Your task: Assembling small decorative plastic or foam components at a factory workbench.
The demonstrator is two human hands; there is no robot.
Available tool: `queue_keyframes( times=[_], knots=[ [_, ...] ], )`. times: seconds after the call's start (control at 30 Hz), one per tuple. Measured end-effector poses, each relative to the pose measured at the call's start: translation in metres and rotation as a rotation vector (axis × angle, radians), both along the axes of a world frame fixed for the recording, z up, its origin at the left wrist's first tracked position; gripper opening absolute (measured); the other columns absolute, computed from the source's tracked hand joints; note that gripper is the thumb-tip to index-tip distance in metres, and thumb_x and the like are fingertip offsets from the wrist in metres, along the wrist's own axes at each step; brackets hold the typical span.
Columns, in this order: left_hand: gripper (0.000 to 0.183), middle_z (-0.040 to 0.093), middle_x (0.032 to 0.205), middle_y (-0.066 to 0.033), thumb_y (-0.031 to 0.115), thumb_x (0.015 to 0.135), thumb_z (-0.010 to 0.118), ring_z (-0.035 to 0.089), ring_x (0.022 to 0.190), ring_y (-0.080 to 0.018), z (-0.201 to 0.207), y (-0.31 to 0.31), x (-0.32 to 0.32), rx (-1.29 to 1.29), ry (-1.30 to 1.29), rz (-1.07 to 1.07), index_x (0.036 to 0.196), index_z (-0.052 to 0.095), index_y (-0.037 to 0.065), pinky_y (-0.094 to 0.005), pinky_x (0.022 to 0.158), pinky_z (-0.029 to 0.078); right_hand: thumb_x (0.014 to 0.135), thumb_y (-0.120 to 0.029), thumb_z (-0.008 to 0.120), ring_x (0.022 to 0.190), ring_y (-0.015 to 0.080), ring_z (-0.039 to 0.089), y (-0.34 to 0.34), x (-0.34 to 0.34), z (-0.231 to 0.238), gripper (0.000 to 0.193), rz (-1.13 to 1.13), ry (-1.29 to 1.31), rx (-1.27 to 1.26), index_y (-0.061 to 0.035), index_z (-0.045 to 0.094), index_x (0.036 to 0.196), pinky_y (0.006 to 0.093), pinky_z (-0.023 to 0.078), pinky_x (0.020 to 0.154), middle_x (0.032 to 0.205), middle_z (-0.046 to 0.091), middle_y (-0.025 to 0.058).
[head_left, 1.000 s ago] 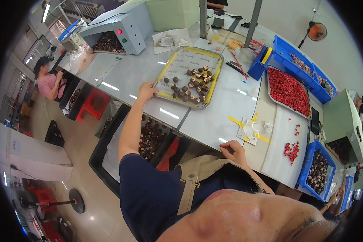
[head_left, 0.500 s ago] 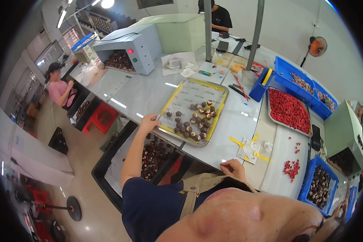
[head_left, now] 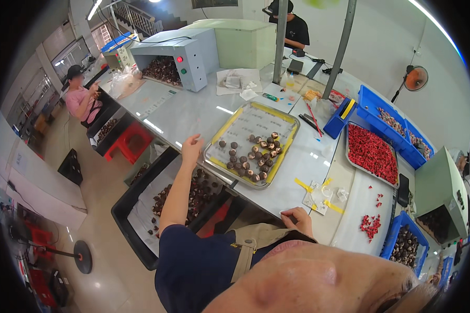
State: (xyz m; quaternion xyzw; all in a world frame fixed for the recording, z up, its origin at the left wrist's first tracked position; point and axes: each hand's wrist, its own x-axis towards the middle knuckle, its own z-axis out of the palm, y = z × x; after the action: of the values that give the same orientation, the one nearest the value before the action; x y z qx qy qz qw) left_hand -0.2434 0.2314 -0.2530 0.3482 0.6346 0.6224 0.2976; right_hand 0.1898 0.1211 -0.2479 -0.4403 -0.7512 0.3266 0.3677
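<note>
A metal tray (head_left: 210, 154) with a yellow border lies on the table, several round dark brown nut-like balls (head_left: 252, 155) with pale patches gathered over its near and right part. Just off the tray's left corner, my left hand (head_left: 191, 148) is raised with its fingers apart and nothing in them. My right hand (head_left: 298, 219) rests at the table's near edge, fingers bent inward; whatever they may hold is hidden. Close to it, a small clear fixture (head_left: 318, 197) is held to the table by yellow tape.
Below the table on the left stands a black crate (head_left: 133, 195) of brown pieces. To the right are a tray of red pieces (head_left: 371, 151), a loose red pile (head_left: 371, 227) and blue bins (head_left: 384, 115). A grey machine (head_left: 193, 62) stands behind. Other people sit left and far back.
My left hand has let go of the tray's left edge and lifted slightly up and away. My right hand stays at the table edge. The view has shifted a little.
</note>
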Motion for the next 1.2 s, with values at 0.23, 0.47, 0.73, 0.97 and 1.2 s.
queue_keyframes(
  times=[0.23, 0.47, 0.73, 0.97, 1.2],
  knots=[
    [0.033, 0.057, 0.077, -0.0017, 0.013, 0.079, 0.067, 0.045, 0.050, -0.0061, 0.000, 0.011, -0.003, 0.077, -0.283, -0.065, 0.110, 0.060, 0.004, -0.0185, 0.043, 0.034, 0.073, -0.008, 0.068, 0.074, 0.0237, 0.056, -0.003, -0.004, 0.007, 0.008, -0.014, 0.027, -0.004, -0.0060, 0.065, 0.080, 0.0320, 0.044, 0.065, 0.075, 0.060, 0.0075],
    [0.028, 0.057, 0.084, -0.0053, 0.015, 0.082, 0.064, 0.050, 0.067, -0.0100, -0.006, 0.003, -0.016, 0.183, -0.617, -0.140, 0.107, 0.060, 0.003, -0.0204, 0.055, 0.040, 0.072, -0.006, 0.068, 0.074, 0.0233, 0.056, -0.002, -0.004, 0.007, 0.008, -0.016, 0.015, 0.066, -0.0053, 0.065, 0.080, 0.0312, 0.045, 0.064, 0.075, 0.060, 0.0075],
    [0.033, 0.056, 0.088, -0.0122, 0.000, 0.082, 0.058, 0.058, 0.077, -0.0203, -0.013, 0.017, -0.029, 0.338, -0.952, -0.133, 0.113, 0.048, -0.005, -0.0280, 0.072, 0.051, 0.073, -0.006, 0.068, 0.075, 0.0228, 0.056, -0.003, -0.005, 0.009, 0.009, -0.010, 0.014, 0.028, -0.0053, 0.065, 0.080, 0.0311, 0.045, 0.064, 0.075, 0.060, 0.0072],
    [0.039, 0.054, 0.092, -0.0087, 0.001, 0.083, 0.056, 0.060, 0.076, -0.0189, -0.003, 0.029, -0.010, 0.213, -0.497, 0.041, 0.120, 0.044, -0.004, -0.0264, 0.068, 0.050, 0.073, -0.005, 0.068, 0.075, 0.0221, 0.057, -0.002, -0.005, 0.009, 0.009, -0.013, 0.010, 0.023, -0.0056, 0.065, 0.081, 0.0307, 0.045, 0.065, 0.076, 0.061, 0.0067],
    [0.035, 0.053, 0.089, -0.0039, 0.009, 0.085, 0.059, 0.057, 0.064, -0.0102, -0.012, 0.035, -0.009, 0.216, 0.031, 0.311, 0.118, 0.049, 0.001, -0.0211, 0.056, 0.048, 0.072, -0.006, 0.069, 0.075, 0.0214, 0.057, -0.001, -0.005, 0.008, 0.010, -0.030, 0.025, 0.003, -0.0057, 0.065, 0.081, 0.0300, 0.045, 0.065, 0.075, 0.061, 0.0058]
  ],
)
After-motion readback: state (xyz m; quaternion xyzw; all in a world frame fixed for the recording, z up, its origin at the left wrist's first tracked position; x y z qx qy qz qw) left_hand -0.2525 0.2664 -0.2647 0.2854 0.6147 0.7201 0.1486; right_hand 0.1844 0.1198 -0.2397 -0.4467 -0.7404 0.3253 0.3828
